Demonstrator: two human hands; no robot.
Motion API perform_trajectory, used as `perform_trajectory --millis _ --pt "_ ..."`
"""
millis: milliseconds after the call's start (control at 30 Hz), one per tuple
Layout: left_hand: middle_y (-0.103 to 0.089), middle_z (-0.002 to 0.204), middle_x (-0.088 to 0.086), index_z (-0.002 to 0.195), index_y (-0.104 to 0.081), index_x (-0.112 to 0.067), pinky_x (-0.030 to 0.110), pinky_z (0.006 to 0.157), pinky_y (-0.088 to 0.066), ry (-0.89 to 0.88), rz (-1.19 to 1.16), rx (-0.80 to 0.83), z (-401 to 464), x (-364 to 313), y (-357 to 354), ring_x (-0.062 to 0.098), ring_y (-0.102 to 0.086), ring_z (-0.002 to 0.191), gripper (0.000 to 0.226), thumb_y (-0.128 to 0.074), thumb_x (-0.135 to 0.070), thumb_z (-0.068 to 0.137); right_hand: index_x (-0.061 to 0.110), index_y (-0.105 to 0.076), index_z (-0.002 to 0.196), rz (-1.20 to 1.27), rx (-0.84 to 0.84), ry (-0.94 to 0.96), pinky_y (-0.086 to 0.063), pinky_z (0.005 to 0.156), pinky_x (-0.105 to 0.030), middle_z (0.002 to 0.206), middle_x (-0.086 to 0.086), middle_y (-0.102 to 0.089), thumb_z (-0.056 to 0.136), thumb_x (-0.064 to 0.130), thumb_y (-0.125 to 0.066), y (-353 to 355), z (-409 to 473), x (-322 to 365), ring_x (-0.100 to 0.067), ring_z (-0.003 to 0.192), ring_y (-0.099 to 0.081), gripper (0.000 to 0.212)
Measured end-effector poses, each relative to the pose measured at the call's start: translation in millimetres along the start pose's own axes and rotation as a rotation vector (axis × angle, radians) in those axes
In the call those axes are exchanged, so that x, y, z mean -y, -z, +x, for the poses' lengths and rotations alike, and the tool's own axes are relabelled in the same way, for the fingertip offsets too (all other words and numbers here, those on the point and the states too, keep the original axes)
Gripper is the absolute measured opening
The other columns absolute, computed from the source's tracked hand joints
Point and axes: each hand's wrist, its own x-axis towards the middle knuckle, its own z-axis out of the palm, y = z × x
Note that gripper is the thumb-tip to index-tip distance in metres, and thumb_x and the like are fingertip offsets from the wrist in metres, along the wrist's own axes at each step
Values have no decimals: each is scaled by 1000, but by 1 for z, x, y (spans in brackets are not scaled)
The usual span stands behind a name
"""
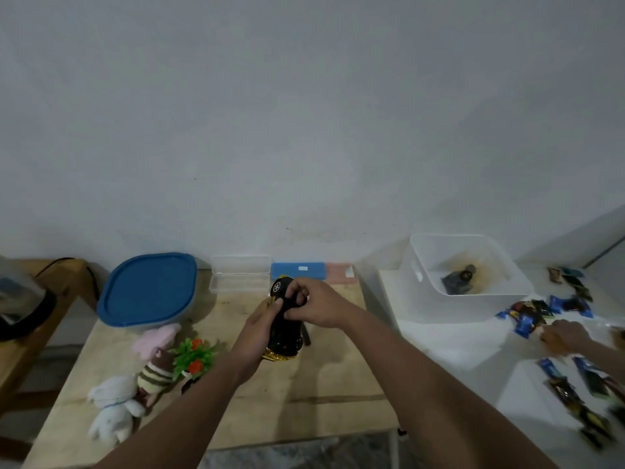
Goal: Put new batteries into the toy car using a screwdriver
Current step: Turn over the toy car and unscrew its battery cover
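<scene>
Two bare forearms are seen entering from the lower edge. No sleeves, gloves, watch or rings are worn. The left hand (257,330) and the right hand (318,304) are uncovered, with fingers (297,286) bare.

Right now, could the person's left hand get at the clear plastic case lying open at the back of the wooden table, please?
Probably not straight away: the left hand is wrapped around the toy car, so it is occupied. The clear case lies open just behind the car with nothing blocking it.
</scene>
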Motion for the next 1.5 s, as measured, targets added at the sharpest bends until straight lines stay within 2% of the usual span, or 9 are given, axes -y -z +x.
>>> perform_trajectory --millis 167,433,633,800,1033,1133,1300,1400,1500 --pt "-77 115 5 125 -70 -23 41 97 -55 55 113 20 1 -9 -1 22 -72 111 40 -38 -41 109 22 -57 100 -52 79 -44 -52 67 -34 88 1 -55 81 13 -70 5 5 10 -15 77 -56 25" --pt "-78 93 7 118 -70 -11 39 71 -58 165 239 122 10 -25 24 27 -74 93 37 -42 -33 106 21 -59 102 -124 138 -45 -51 67 -33 89 -1 -58 82 16 -72 -1 11 12 -16 77 -57 24" --pt "-69 102 14 122 -64 -15 39 69 -59 226 261 188 17 -21 38 27 -68 91 45 -50 -43 90 22 -58 105 -135 189 -69 -48 68 -32 87 2 -56 83 15 -71 -13 14 13 -14 76 -55 26" --pt "-69 108 14 128 -60 -19 39 69 -59 277 278 244 23 -16 45 28 -68 94 38 -48 -38 96 25 -57 101 -102 205 -121 -51 56 -37 88 -2 -55 80 16 -71 -23 18 8 -19 65 -55 26" --pt "-69 113 16 130 -58 -22 40 67 -59 341 244 281 30 4 52 30 -69 94 46 -56 -38 86 17 -59 106 -111 221 -156 -45 66 -27 86 3 -54 83 11 -72 -34 14 -3 -14 76 -53 26" --pt "-68 113 14 132 -57 -22 40 70 -58 381 241 250 35 22 61 29 -68 95 33 -51 -35 102 23 -64 96 -90 130 -162 -50 70 -27 91 5 -61 82 12 -72 -42 15 -14 -13 81 -60 19" --pt "-71 120 18 128 -64 -15 43 84 -52 487 77 44 38 56 91 37 -66 109 46 -43 -50 106 25 -66 81 -31 -274 -311 -52 75 -28 84 8 -68 84 12 -66 -54 18 -59 -11 83 -65 14" --pt "-68 121 15 125 -64 -17 35 71 -56 500 2 -1 39 69 103 30 -67 100 42 -39 -46 108 28 -65 79 -99 -231 -446 -54 79 -30 88 7 -69 81 16 -66 -62 26 -90 -19 90 -67 12" --pt "-65 109 12 120 -63 -15 27 52 -54 522 -61 -32 37 83 107 18 -70 76 38 -38 -41 109 26 -69 104 -160 -207 -495 -51 82 -31 113 -5 -70 85 21 -66 -72 47 -123 -27 102 -65 20"
